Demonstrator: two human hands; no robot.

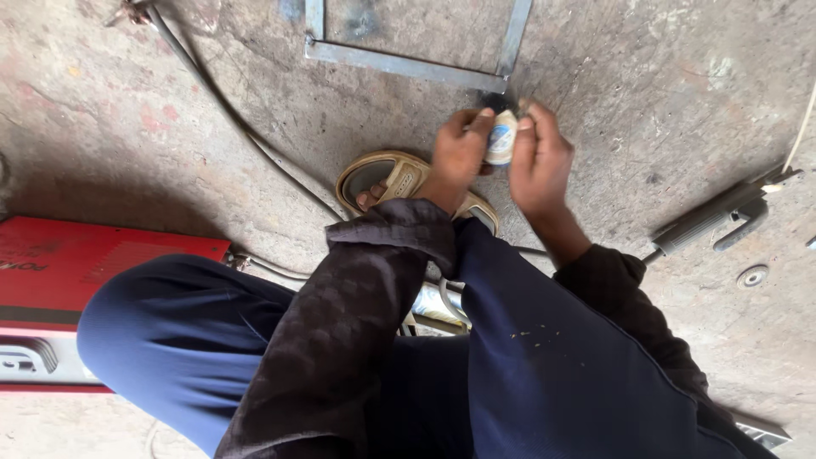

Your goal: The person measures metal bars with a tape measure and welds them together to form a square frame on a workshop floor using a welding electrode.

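- Left hand [459, 153] and right hand [537, 157] together pinch a small white-and-blue cylindrical container [501, 138], fingers gripping opposite sides, seemingly to steady it.
- Just beyond the fingertips lies a grey welded metal frame [408, 65].

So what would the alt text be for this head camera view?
Both hands, left hand and right hand, hold a small white and blue object above a concrete floor, beside a welded metal frame and a tan sandal.

Stained concrete floor [127, 127] bears metal frame [408, 65], cable [229, 115], red machine [76, 272].
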